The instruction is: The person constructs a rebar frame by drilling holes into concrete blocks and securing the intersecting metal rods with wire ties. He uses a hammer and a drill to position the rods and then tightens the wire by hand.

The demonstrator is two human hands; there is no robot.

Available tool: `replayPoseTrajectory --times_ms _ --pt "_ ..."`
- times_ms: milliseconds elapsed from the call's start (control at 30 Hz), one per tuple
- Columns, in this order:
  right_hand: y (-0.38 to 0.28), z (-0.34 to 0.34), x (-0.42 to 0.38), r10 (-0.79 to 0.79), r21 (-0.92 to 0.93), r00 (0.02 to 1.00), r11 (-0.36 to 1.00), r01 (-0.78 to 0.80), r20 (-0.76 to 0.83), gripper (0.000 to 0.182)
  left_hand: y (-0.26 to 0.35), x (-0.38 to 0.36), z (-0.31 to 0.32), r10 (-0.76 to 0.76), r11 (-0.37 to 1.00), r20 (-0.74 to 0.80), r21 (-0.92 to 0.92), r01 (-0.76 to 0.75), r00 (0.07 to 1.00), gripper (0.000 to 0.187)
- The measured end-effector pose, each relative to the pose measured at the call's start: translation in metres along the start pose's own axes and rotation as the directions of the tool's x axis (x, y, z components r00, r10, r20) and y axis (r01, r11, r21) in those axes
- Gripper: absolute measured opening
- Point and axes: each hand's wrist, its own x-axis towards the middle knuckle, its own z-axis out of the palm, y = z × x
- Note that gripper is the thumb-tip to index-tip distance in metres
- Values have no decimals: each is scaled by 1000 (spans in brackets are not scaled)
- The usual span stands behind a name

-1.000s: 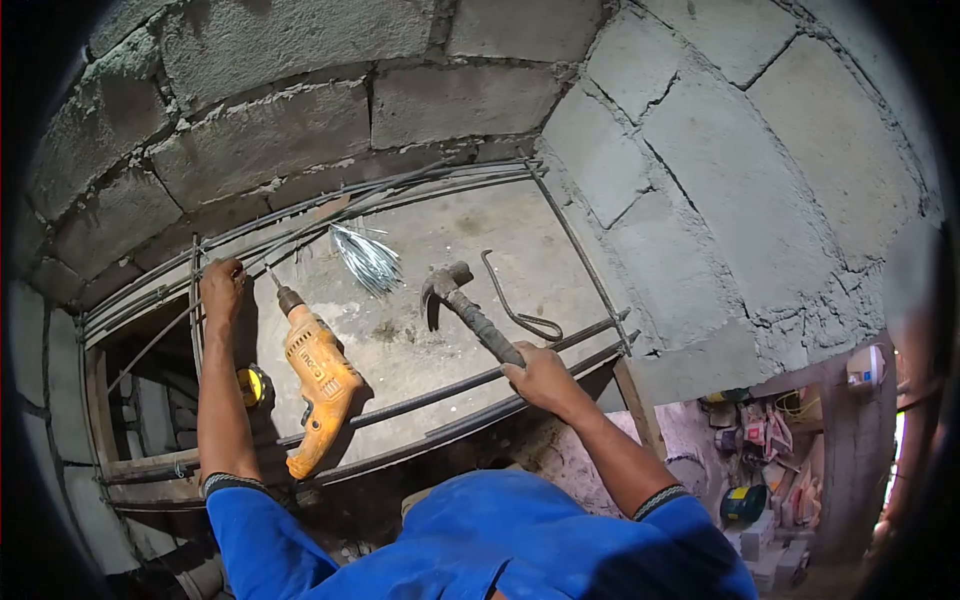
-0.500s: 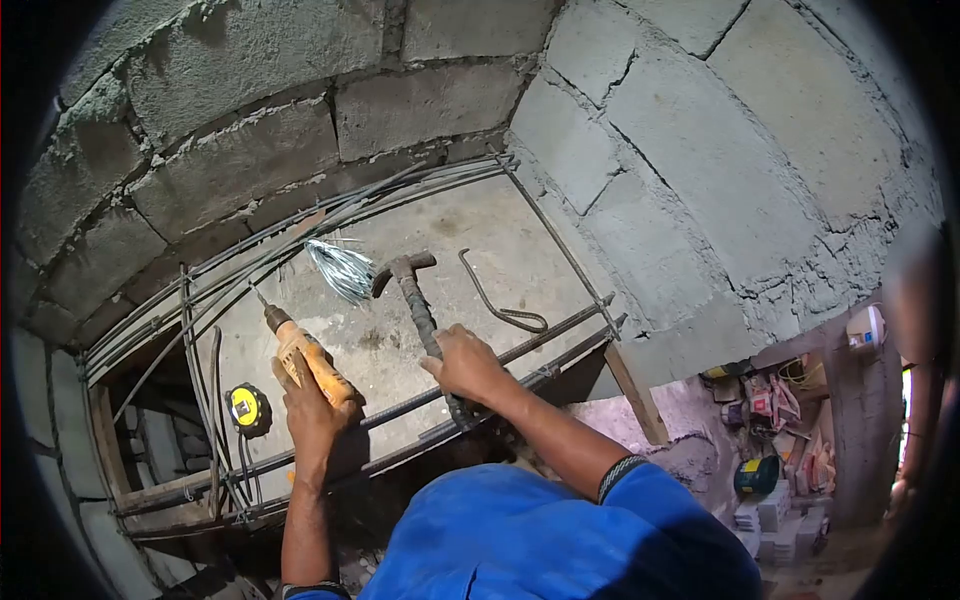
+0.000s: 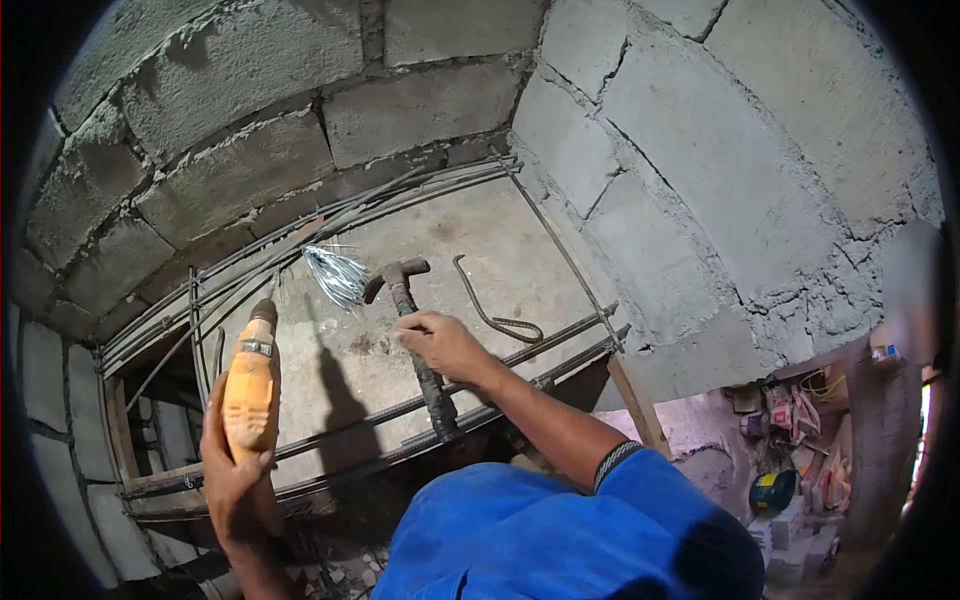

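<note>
My left hand is wrapped round the body of an orange power drill, held up with its chuck pointing away from me. The drill's shadow falls across the board beneath it. Fingers curled, my right hand lies over the dark wrapped handle of a hammer; its grip underneath is partly hidden. The hammer head points toward the block wall. Left of the head lies a bundle of silvery wire strands. A bent steel rod rests to the right of the hammer.
Long rebars run along the back of the board, and more rods cross its front edge. Concrete block walls enclose the back and right. An opening shows at left. Lower down at right stand a dark green bucket and piled materials.
My left hand has lifted the drill toward me and left, and it now hides the spot where the yellow tape measure showed. My right hand has shifted slightly left along with the hammer's handle.
</note>
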Motion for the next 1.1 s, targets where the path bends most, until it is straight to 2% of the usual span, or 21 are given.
replayPoseTrajectory --times_ms 33,100,133,167,200,233,300,367,433,467,500,567,600,633,667,767,800,867,967,1033,1100 --pt "-10 0 2 -4 6 1000 1000 4 -2 47 8 -8 8 3 1000 0 7 -3 1000 101" --pt "-31 1 11 160 407 897 848 -339 413 51 9 -12 14 -3 988 64 -154 13 998 101" --pt "-29 6 17 111 429 856 828 -361 506 56 4 -9 15 -4 979 109 -203 26 994 103" --pt "-25 15 22 108 435 856 825 -361 506 56 -2 -6 15 -4 968 154 -249 43 988 106" --pt "-22 28 23 -101 733 895 617 -286 434 59 3 3 33 -57 869 269 -460 180 961 103" --pt "-18 37 26 -269 928 919 317 -198 288 63 5 14 51 -76 708 389 -628 324 918 100" --pt "-79 29 35 76 992 991 50 -118 114 75 -12 48 80 -21 568 468 -721 396 883 87" --pt "-58 8 52 154 919 987 380 -100 44 64 -46 88 105 -29 477 468 -770 424 883 74" --pt "-21 -5 80 262 926 964 354 -132 37 53 -67 125 128 -76 472 489 -750 464 869 71" --pt "-13 -8 87 389 917 918 388 -94 -71 46 -77 137 134 -123 464 549 -704 537 826 70" --pt "4 -12 96 432 915 892 399 -56 -134 41 -87 151 139 -165 455 604 -655 604 780 70" --pt "34 -24 111 492 915 852 403 -38 -181 34 -108 155 143 -253 367 762 -495 788 597 56" --pt "37 -32 112 502 913 841 407 -23 -202 34 -115 150 149 -333 343 762 -451 824 556 49" --pt "41 -42 110 550 883 818 453 -126 -165 34 -125 144 158 -413 315 756 -405 858 508 43" --pt "43 -48 108 599 843 790 488 -229 -132 34 -139 141 167 -447 304 737 -409 861 508 42" --pt "63 -57 104 653 840 737 489 -234 -174 36 -151 145 187 -459 245 744 -419 875 485 38" --pt "85 -61 101 580 867 799 469 -167 -160 33 -156 151 191 -467 244 745 -409 879 476 37" --pt "80 -60 93 611 868 769 469 -161 -187 33 -158 157 195 -515 258 725 -379 889 458 35" --pt "83 -62 97 641 877 749 445 -183 -169 35 -158 162 197 -476 249 747 -393 885 465 35" --pt "80 -62 98 666 855 715 482 -192 -214 37 -154 168 197 -506 243 722 -405 881 472 33" --pt "69 -62 95 636 821 735 535 -198 -237 44 -160 175 197 -458 246 758 -394 886 464 33"
